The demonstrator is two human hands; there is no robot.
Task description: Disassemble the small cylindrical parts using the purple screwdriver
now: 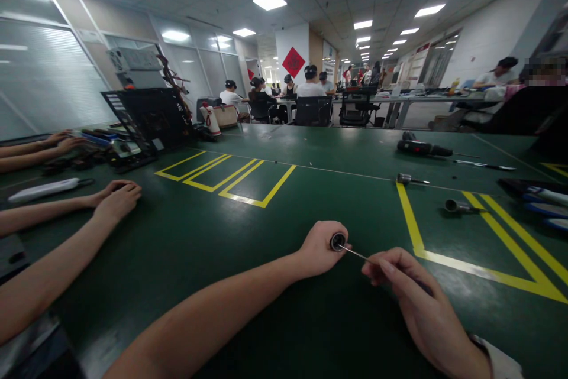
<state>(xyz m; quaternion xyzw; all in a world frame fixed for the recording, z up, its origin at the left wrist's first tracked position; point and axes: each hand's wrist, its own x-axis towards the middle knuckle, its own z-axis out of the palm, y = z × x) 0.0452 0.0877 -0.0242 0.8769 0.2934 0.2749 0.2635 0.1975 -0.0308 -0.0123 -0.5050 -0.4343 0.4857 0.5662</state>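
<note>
My left hand [323,249] is closed around a hollow round metal part [338,241]. Its dark, ring-shaped open end faces me, while the rest of it is hidden in the fist. In my right hand [415,293] is a slim screwdriver [355,253], pinched near the shaft with its dark handle lying along the palm. The thin shaft points left, and its tip reaches into the opening of the metal part. I cannot make out what the tip touches inside. Both hands are above the green tabletop [248,237].
Metal pieces [404,178] [457,206], a power drill [423,147] and a pen [483,165] lie on the right. Yellow tape [481,266] marks the table. At left are another person's hands [118,198], a second pair of hands [62,141] and a black metal frame [155,116].
</note>
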